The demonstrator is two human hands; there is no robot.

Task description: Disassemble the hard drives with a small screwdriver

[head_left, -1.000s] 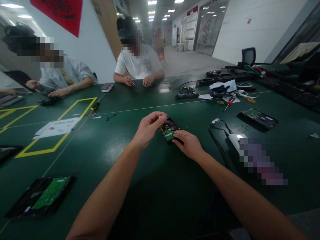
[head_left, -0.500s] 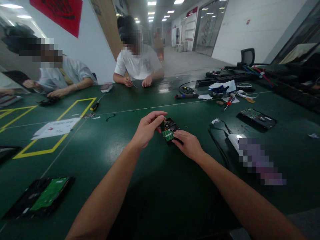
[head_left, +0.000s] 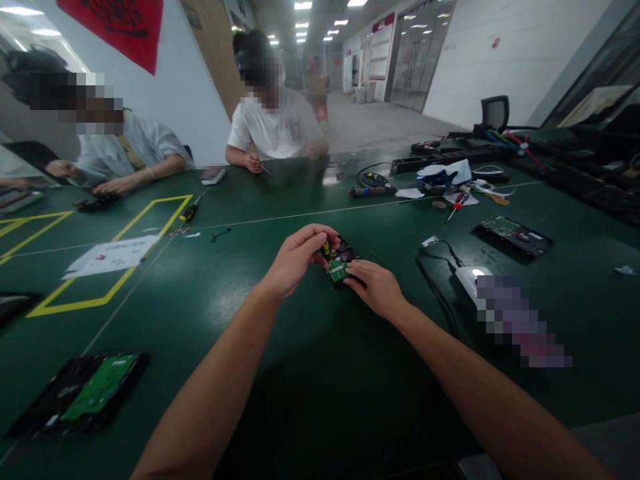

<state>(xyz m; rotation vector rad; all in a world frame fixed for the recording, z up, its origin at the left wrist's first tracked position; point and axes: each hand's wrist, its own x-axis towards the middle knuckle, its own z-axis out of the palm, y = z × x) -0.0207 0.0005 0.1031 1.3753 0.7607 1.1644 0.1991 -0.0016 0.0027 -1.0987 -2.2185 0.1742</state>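
Between my hands a hard drive with a green circuit board lies on the dark green table. My left hand is at its left side, fingers closed round a short screwdriver with a black and yellow handle. The screwdriver stands roughly upright over the drive's left edge; its tip is too small to make out. My right hand grips the drive's near right corner, fingers on the circuit board's edge and thumb at the near side.
More hard drives lie at the near left and at right. A white device with a cable is right of my hands. Screwdrivers, cables and paper scraps are farther back. Two people sit across the table, left of a power strip.
My left fingers have shifted slightly on the screwdriver, and more of its yellow marking shows. My right hand and the drive stay in place. The person opposite has moved one hand back.
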